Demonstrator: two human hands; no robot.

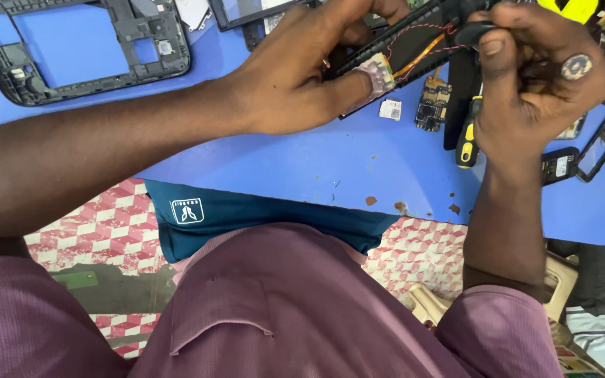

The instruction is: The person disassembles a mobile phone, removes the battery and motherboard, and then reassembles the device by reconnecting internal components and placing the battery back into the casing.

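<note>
The left hand point(295, 70) was clamped on a dark, flat device part point(414, 42), its thumb pressing a small wrapped component point(379, 73) at the near end of the part. The right hand point(533, 77) was closed around a black tool point(474, 31) whose tip met the part near thin red wires point(428, 29) and an orange flex strip point(421, 63). Both hands held the part raised a little above the blue surface point(316, 161), tilted, with its far end higher.

The step in hand seemed to be fine work on the wiring of this part, perhaps a joining or a loosening; I could not tell which. The next move would probably call for a steady left grip and only a small, exact motion of the tool tip, because the wires were thin and lay close together.

Just below the part lay a small grey chip point(390, 109) and a small circuit board point(432, 105), and to the right of them a screwdriver with a black and yellow handle point(467, 136). Farther right of the part, small phones point(582, 157) crowded the surface. Well to the left of the part stood an empty black tablet frame point(85, 49). Toward the near edge, below the part, the surface gave the most room, but this edge was close to the person's body.
</note>
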